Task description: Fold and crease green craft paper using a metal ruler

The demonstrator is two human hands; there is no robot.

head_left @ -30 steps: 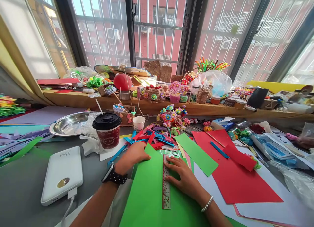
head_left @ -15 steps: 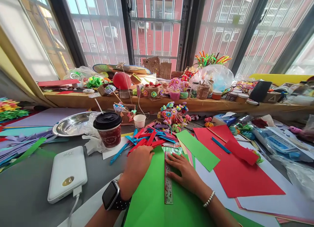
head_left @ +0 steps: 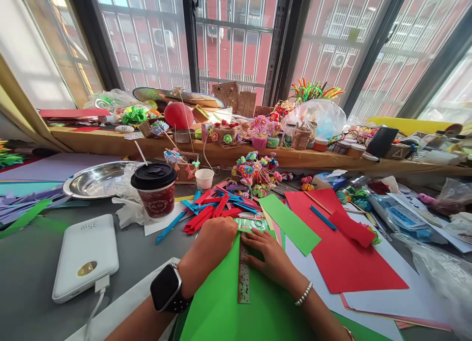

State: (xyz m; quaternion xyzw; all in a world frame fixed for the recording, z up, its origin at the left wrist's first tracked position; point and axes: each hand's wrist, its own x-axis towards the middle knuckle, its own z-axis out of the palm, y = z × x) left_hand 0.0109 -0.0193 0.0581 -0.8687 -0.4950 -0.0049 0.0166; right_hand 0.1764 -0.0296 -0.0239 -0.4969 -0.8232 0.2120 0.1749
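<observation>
A large sheet of green paper [head_left: 214,292] lies in front of me. Along it runs a clear, patterned ruler [head_left: 244,277], lengthwise away from me. My right hand [head_left: 268,255], fingers spread, rests flat on the ruler's far part and the paper beside it. My left hand [head_left: 217,240], with a smartwatch on its wrist, is closed at the paper's far edge, left of the ruler. It seems to pinch that edge, though the fingertips are mostly hidden. Just beyond the hands lie small scissors [head_left: 258,218], partly covered.
Folded red and blue paper strips [head_left: 217,203] lie behind my hands. To the left stand a lidded cup [head_left: 155,196], a power bank [head_left: 88,257] with a cable and a metal tray [head_left: 73,186]. Red paper [head_left: 346,262] and a green strip [head_left: 289,223] lie to the right.
My left hand has moved right, toward the ruler, along the far edge of the green paper. The right hand still presses on the ruler. The whole view has shifted slightly.
</observation>
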